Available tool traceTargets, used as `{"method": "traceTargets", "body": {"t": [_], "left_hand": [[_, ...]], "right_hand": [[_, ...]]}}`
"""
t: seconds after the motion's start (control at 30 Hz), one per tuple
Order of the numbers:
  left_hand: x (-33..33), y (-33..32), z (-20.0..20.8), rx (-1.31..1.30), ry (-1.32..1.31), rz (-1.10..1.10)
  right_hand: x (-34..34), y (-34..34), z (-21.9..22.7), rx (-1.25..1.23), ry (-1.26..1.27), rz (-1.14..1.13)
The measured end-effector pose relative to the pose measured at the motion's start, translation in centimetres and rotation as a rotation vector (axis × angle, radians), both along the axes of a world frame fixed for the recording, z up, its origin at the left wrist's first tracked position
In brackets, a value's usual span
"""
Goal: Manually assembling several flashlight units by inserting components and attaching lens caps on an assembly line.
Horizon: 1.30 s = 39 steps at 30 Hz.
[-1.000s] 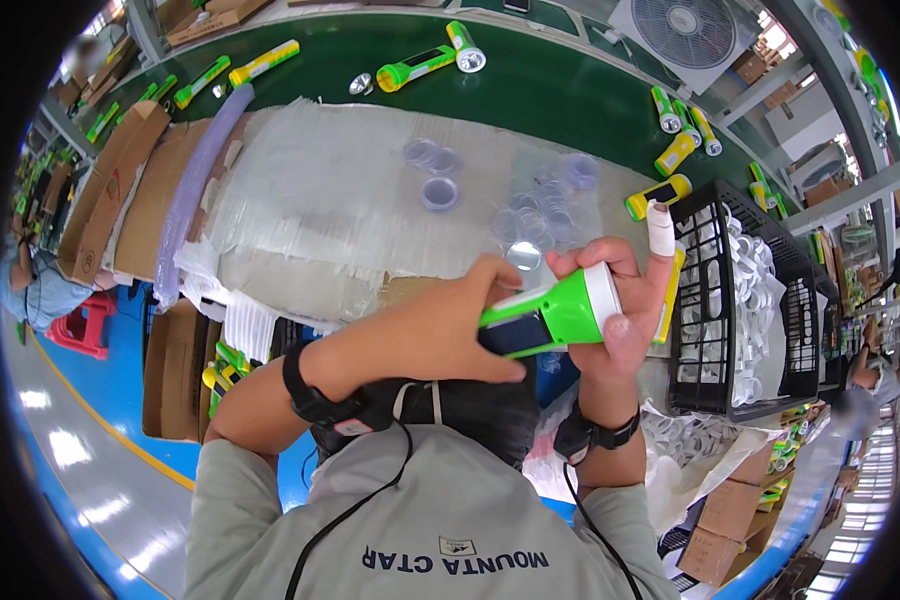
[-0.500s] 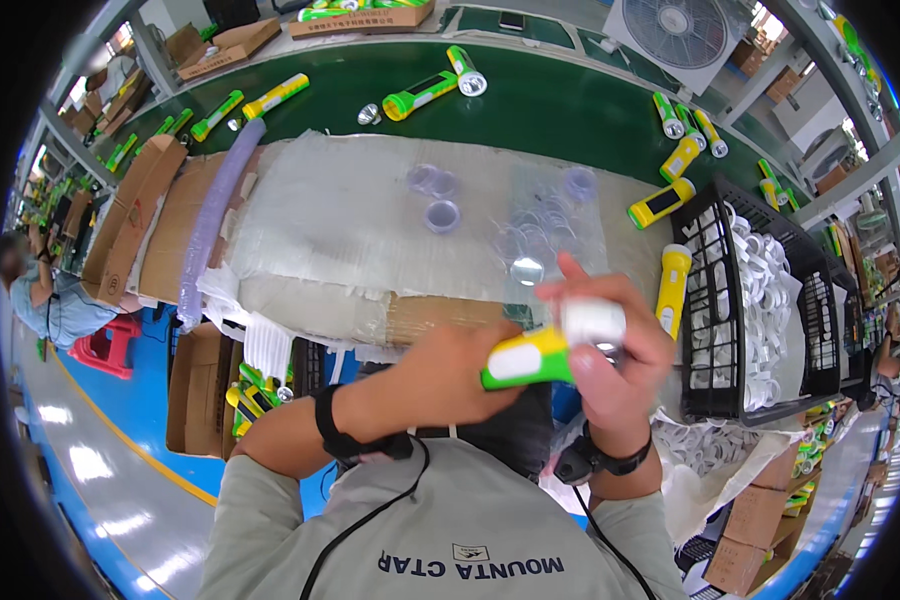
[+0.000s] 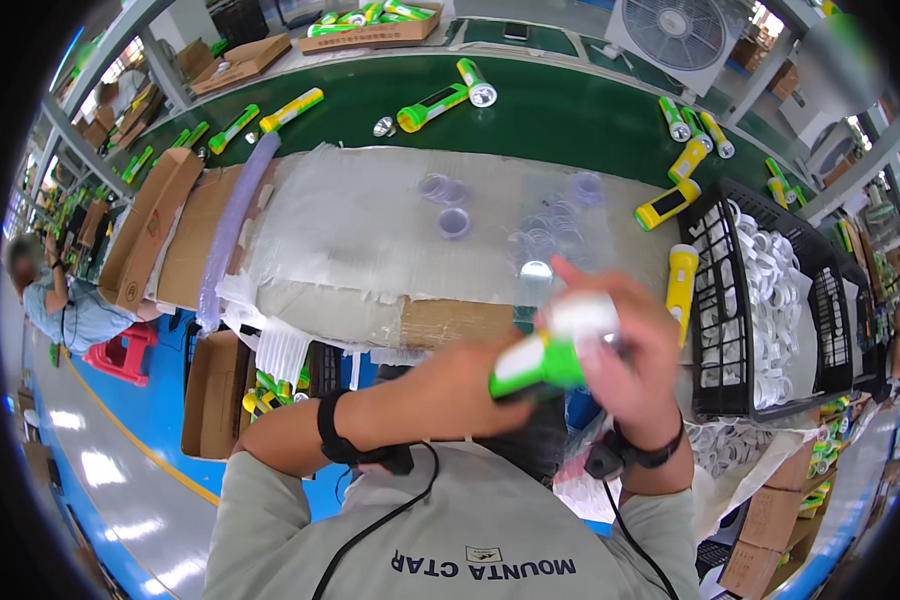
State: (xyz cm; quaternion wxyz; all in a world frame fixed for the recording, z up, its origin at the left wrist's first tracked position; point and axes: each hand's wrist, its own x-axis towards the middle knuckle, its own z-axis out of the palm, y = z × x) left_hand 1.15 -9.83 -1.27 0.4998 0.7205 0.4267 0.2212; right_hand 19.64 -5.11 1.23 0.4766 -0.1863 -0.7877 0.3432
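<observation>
In front of my body I hold a green-and-white flashlight slantwise, with a dark patch on its lower side. My left hand is wrapped round its body end. At the other end, my right hand closes round a white ring at the flashlight's head. A shiny bit shows by the right fingers. Motion blurs both hands, so I cannot tell how far the ring sits on the head. Just beyond them, clear plastic rings lie on the film-covered work surface.
A black crate full of white rings stands at the right, beside a yellow flashlight. Further flashlights lie on the green belt beyond. A purple plastic roll and an upright cardboard flap border the left side.
The flashlight has turned in my hands: its yellow side has rolled away and green with a dark patch now shows. Both hands keep their hold, and the whole view has shifted slightly.
</observation>
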Motion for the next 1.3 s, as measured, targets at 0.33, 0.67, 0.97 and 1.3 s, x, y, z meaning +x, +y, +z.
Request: {"method": "traceTargets", "body": {"t": [0.33,0.67,0.97,1.3], "left_hand": [[-1.1,0.8,-0.1,-0.363,-0.152,-0.272],[0.6,2.1,-1.0,0.193,0.340,0.190],[0.1,13.3,-1.4,0.726,0.864,0.351],[0.9,35.9,-5.0,0.744,0.531,0.320]], "right_hand": [[0.4,0.3,-1.3,-0.269,0.179,0.266],[0.5,2.9,-4.9,-0.670,0.538,0.140],[4.5,5.0,-15.6,-0.583,0.409,-0.447],[5.6,4.5,-16.8,-0.652,0.456,-0.482]]}}
